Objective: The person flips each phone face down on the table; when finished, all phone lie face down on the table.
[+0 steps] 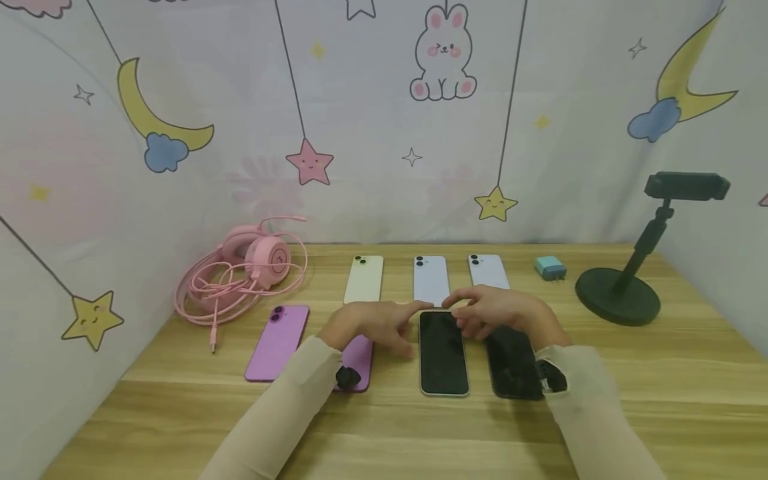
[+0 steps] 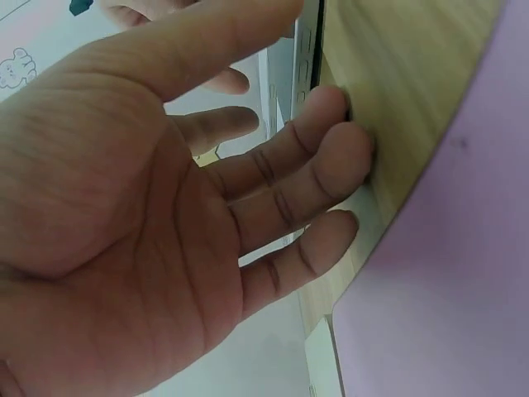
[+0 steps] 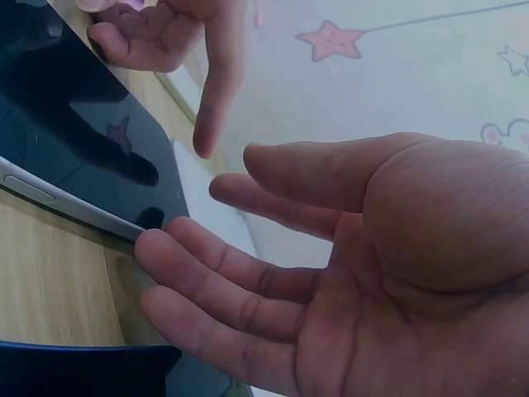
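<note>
A phone lying screen up (image 1: 443, 355) is between my two hands, its screen dark and its frame light. My left hand (image 1: 383, 324) hovers at its upper left, index finger stretched toward the top edge, the other fingers loosely bent in the left wrist view. Beneath that hand and wrist lies a purple phone (image 1: 360, 363), partly covered. From the right, my right hand (image 1: 501, 311) reaches in with fingertips right at the middle phone's side edge, as the right wrist view shows. Under the right hand a second dark-screened phone (image 1: 513, 367) is partly hidden. Neither hand grips anything.
Another purple phone (image 1: 278, 343) lies at left. Behind stand in a row a pale yellow phone (image 1: 363, 280) and two whitish phones (image 1: 431, 280). Pink headphones (image 1: 270, 261) with coiled cable sit back left. A blue charger (image 1: 550, 267) and black stand (image 1: 621, 293) are at right.
</note>
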`<action>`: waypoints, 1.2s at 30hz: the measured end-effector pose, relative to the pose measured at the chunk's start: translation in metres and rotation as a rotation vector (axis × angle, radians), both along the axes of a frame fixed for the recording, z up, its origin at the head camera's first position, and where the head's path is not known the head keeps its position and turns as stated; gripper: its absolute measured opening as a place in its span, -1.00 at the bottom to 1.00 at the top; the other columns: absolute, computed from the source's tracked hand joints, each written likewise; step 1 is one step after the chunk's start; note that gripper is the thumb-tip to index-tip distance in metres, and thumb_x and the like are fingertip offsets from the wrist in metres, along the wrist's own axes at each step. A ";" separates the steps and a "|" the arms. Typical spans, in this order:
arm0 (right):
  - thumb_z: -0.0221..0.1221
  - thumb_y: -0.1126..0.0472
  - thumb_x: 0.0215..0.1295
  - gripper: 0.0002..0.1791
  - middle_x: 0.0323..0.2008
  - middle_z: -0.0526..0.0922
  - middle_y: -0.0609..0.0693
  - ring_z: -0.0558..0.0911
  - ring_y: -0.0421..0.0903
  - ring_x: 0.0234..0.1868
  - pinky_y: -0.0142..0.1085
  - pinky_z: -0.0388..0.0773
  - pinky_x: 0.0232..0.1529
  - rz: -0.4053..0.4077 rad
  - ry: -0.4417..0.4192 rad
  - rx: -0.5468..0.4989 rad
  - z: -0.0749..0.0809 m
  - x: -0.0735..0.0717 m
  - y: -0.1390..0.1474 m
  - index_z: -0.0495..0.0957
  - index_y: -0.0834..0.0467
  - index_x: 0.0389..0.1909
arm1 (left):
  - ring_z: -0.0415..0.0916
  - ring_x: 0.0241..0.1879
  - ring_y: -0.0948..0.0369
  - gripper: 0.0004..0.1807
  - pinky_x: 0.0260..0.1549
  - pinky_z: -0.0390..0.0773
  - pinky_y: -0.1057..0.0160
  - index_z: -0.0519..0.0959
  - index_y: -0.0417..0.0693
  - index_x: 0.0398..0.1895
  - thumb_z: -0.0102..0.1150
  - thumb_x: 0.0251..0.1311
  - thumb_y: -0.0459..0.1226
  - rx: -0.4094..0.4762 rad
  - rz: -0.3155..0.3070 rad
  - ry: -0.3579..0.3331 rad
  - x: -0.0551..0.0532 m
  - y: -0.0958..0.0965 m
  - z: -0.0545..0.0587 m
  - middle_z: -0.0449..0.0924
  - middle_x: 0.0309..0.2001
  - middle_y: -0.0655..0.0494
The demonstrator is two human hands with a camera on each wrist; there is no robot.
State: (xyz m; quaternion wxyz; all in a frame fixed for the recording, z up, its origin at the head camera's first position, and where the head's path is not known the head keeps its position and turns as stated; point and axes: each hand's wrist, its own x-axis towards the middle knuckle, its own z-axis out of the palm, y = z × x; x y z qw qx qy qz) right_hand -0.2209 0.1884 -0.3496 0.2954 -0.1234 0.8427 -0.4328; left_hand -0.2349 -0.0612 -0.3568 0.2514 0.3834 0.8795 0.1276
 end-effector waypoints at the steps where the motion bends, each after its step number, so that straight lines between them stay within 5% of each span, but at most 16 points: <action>1: 0.04 0.23 0.52 -0.56 -0.08 0.63 0.18 0.68 -0.01 -0.17 -0.12 0.62 -0.12 0.000 -0.004 -0.001 0.000 0.000 0.000 0.38 0.21 0.36 | 0.38 -0.45 0.30 -0.03 -0.35 0.38 0.31 -0.01 0.19 0.59 0.38 0.22 -0.13 0.003 -0.003 0.001 0.000 0.001 0.000 0.51 -0.44 0.20; 21: 0.02 0.37 0.43 -0.39 -0.29 0.68 0.21 0.68 0.00 -0.29 -0.14 0.64 -0.22 -0.001 -0.055 -0.004 -0.001 0.000 0.002 0.19 0.15 0.49 | 0.54 -0.39 0.38 -0.05 -0.29 0.48 0.34 -0.02 0.07 0.61 0.33 0.28 -0.12 0.029 -0.061 0.015 0.008 0.017 0.002 0.61 -0.41 0.31; 36: 0.01 0.38 0.40 -0.30 -0.36 0.58 0.16 0.60 -0.06 -0.46 -0.19 0.63 -0.32 -0.051 -0.064 -0.025 -0.008 0.001 -0.001 0.10 0.07 0.53 | 0.48 -0.44 0.33 -0.03 -0.33 0.45 0.31 -0.08 0.11 0.62 0.30 0.29 -0.05 0.003 -0.031 0.055 0.014 0.019 -0.001 0.56 -0.41 0.23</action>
